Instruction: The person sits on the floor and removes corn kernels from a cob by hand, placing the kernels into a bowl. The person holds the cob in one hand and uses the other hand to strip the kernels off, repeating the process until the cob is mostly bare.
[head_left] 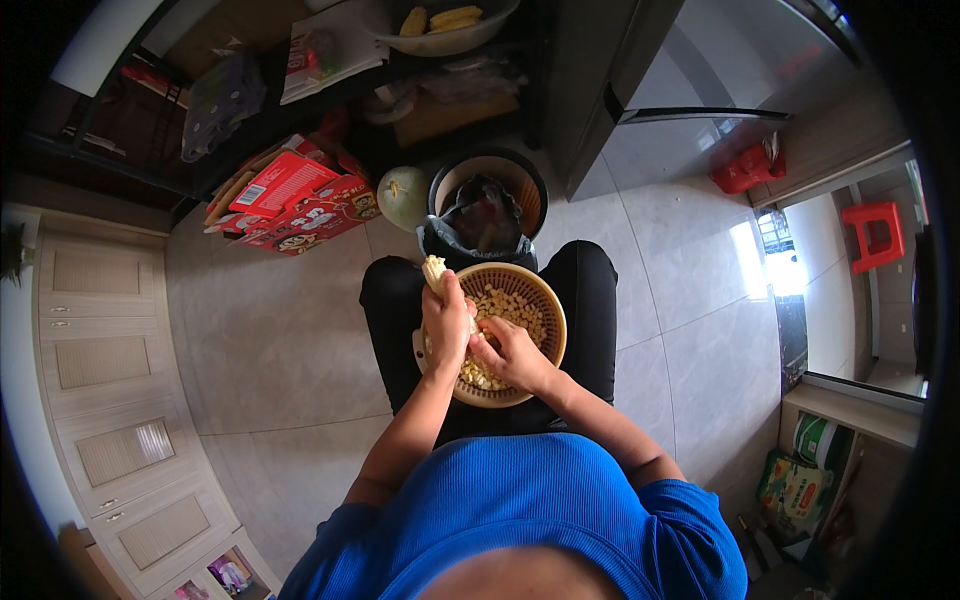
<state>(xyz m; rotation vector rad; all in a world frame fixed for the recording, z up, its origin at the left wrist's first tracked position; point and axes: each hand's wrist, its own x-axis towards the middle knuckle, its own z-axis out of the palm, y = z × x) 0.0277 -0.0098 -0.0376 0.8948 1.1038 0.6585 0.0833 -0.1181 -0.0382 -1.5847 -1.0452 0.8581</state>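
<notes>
On my lap rests a tan plastic basket (553, 300) with slotted sides, holding many loose pale-yellow corn kernels (512, 305). My left hand (447, 322) is wrapped round a corn cob (434, 270) above the basket's left side; the cob's pale upper end sticks out past the fingers. Against the cob's lower end, over the kernels, presses my right hand (511, 354), its thumb and fingers bent inward. The cob's lower part is mostly hidden by both hands, and whether loose kernels lie in the right fingers is hidden too.
Just beyond my knees stands a round bin (540, 185) with a black bag (478, 240). Beside it sit a pale green round melon (403, 195) and a red carton (310, 205). A bowl with corn cobs (450, 38) is on the shelf; a grey refrigerator (690, 70) stands right.
</notes>
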